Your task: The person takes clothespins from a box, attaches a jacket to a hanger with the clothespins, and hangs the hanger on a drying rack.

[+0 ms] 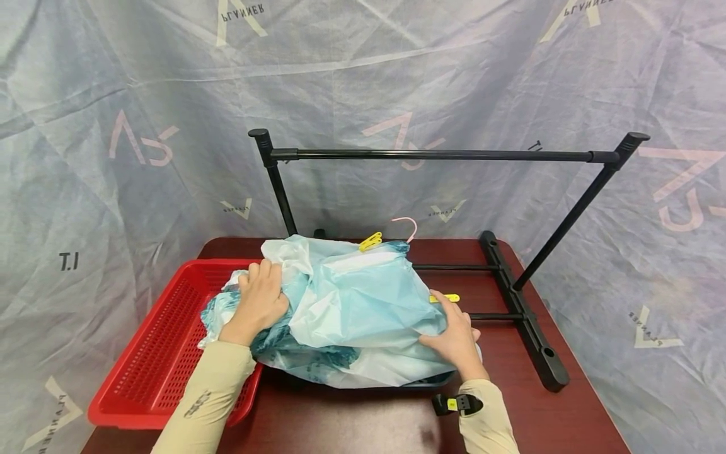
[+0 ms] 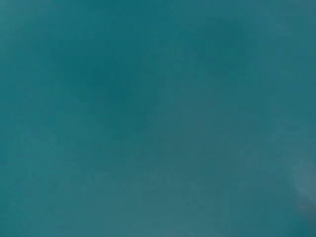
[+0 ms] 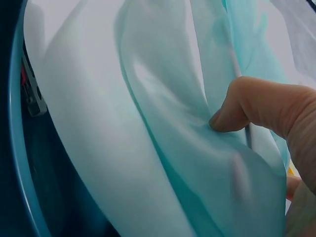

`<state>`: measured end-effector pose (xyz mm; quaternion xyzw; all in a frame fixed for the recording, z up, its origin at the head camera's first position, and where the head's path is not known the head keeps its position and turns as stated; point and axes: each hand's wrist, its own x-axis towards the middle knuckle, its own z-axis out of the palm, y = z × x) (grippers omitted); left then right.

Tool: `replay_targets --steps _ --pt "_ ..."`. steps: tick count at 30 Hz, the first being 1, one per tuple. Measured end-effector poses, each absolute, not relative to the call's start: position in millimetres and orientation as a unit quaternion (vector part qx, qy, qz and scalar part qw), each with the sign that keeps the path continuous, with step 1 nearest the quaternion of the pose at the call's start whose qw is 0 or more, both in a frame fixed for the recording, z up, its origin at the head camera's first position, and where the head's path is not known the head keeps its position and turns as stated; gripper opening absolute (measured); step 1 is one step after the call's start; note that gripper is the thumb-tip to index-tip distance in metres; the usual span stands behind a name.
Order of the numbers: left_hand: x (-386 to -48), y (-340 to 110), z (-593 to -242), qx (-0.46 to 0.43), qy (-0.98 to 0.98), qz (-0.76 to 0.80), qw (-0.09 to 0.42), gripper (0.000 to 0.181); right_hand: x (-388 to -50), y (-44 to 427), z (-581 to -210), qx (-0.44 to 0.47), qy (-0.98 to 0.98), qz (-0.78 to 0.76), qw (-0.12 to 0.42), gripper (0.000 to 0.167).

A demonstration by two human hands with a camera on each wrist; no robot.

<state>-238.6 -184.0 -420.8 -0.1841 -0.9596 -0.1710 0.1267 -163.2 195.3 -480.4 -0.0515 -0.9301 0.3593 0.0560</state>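
Observation:
A thin, light-blue and teal cloth (image 1: 368, 302) lies bunched over a dark tray (image 1: 428, 381), partly overhanging the red basket. At its left part my left hand (image 1: 258, 299) grips the gathered folds. My right hand (image 1: 456, 334) pinches the right edge, its thumb (image 3: 234, 111) on top of the cloth (image 3: 148, 123) in the right wrist view; most of its other fingers are hidden there. A pink hanger hook (image 1: 413, 228) sticks up behind the cloth, near a yellow clothespin (image 1: 370, 241). Another yellow clothespin (image 1: 452, 298) shows beside my right fingers. Blurred teal fills the left wrist view.
A red perforated basket (image 1: 150, 359) stands on the left of the dark red table (image 1: 340, 419). Behind and to the right rises a black clothes rack (image 1: 442, 155), its foot (image 1: 524, 315) along the right side. A grey printed sheet (image 1: 170, 82) hangs around the table.

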Motion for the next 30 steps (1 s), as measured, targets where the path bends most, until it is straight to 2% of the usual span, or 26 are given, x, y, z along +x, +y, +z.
replay_targets --steps 30 --pt "-246 -139 -413 -0.220 -0.946 -0.181 0.153 0.016 -157 213 -480 -0.090 -0.915 0.389 0.066 0.092"
